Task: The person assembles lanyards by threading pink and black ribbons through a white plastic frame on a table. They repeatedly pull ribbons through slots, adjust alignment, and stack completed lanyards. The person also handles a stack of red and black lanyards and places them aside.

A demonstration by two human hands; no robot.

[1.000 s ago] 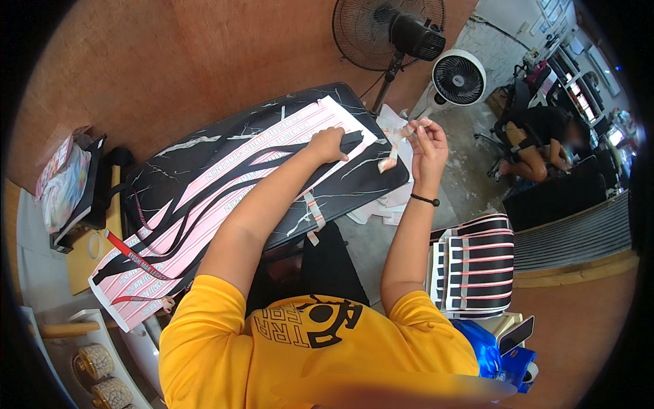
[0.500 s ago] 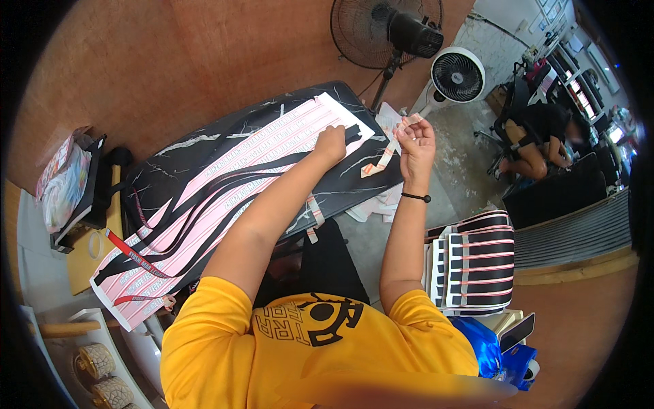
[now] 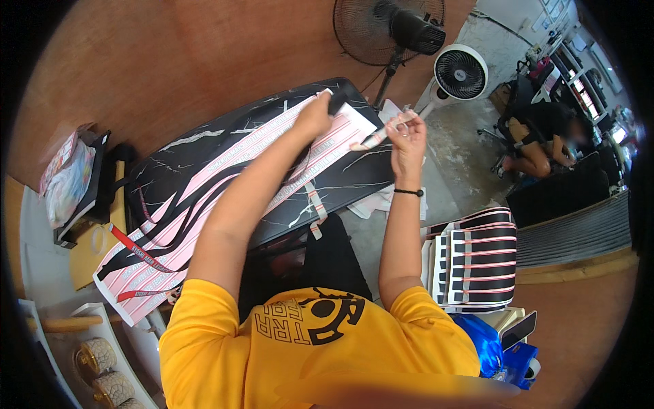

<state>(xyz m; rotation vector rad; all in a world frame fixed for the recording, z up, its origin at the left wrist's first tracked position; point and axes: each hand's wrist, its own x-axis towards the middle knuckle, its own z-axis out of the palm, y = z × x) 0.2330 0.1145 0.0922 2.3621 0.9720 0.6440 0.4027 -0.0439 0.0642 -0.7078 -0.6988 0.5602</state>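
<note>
Hands work at the far end of a pink sticker sheet (image 3: 225, 198) that lies along a black marbled table (image 3: 354, 174). The left hand (image 3: 315, 116) presses down on the sheet near its far edge, fingers curled around a small dark tool (image 3: 338, 102) that rests against the sheet; how tightly they close on it cannot be told. The right hand (image 3: 407, 136) is raised just beyond the table's right edge, thumb and fingers pinching a narrow pink strip (image 3: 378, 135) that runs from the fingers down to the sheet's corner, tilted, its lower end touching the sheet. A black band (image 3: 409, 192) circles the right wrist. A red lanyard (image 3: 136, 249) lies across the near part of the sheet. Right of the person stands a stack of black-and-pink striped sheets (image 3: 480, 259). Two fans (image 3: 460, 71) stand on the floor past the table, one black, one white. Another person (image 3: 545, 133) sits well apart at the upper right
</note>
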